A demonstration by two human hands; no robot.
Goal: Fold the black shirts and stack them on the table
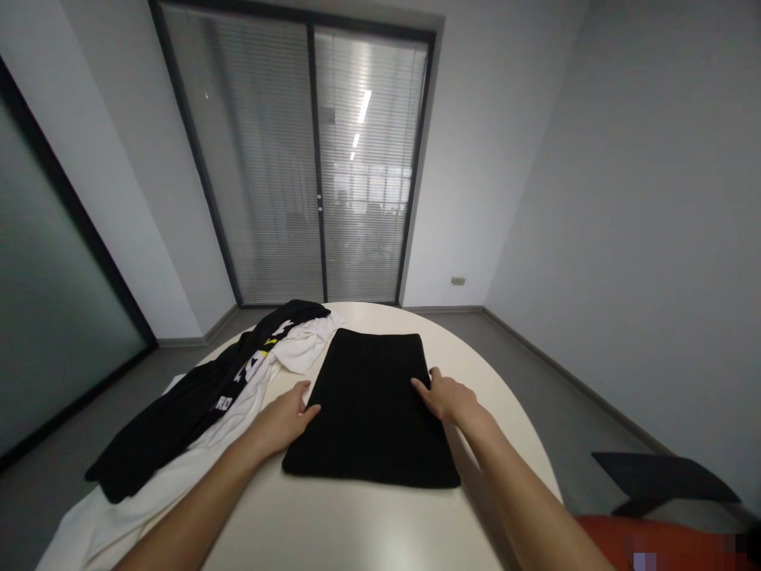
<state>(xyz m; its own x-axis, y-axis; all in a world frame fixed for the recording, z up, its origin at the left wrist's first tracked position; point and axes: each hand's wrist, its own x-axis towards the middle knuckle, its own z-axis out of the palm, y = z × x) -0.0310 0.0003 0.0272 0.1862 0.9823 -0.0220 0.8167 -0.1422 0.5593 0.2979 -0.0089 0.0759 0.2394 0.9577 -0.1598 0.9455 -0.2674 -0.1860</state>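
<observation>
A black garment (pixel 372 412), folded into a neat rectangle, lies flat in the middle of a round table. My left hand (pixel 285 420) is at its left edge, with the thumb on top and the other fingers along the side. On the opposite edge my right hand (pixel 449 396) grips in the same way, thumb over the cloth and fingertips partly hidden past the border. What kind of garment it is cannot be made out.
The cream round table (pixel 333 527) carries, on its left, a loose black garment (pixel 172 412) with white and yellow lettering. White cloth (pixel 231 424) lies under it and hangs over the edge. A dark chair part (pixel 666 476) and a red surface (pixel 642 539) are at lower right. Glass doors (pixel 369 238) stand behind.
</observation>
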